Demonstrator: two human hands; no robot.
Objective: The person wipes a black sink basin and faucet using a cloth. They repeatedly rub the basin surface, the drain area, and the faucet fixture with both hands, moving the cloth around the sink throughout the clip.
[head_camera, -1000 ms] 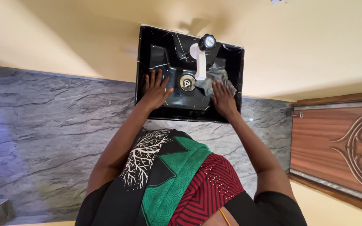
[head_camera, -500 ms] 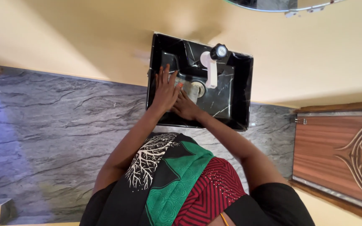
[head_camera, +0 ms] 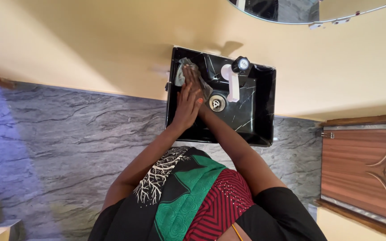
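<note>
Pressing the crumpled grey cloth (head_camera: pixel 192 73) under our flat right hand (head_camera: pixel 194 76) into the upper-left corner of the black marble-veined square basin (head_camera: pixel 264 107), left hand (head_camera: pixel 186 107) open and empty on the rim, we seem partway, the basin's right side apparently unwiped.

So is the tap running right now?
Apparently off: no stream shows under the white tap in the black sink.

Left hand (head_camera: pixel 186 107) overlaps right hand (head_camera: pixel 193 76) (fingers extended).

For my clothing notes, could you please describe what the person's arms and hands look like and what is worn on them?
Both arms are bare from short black sleeves down. The left hand has orange-painted nails; no rings, bangles or watch show. The right hand is also bare. A black, green and red patterned drape hangs across the chest.
</note>
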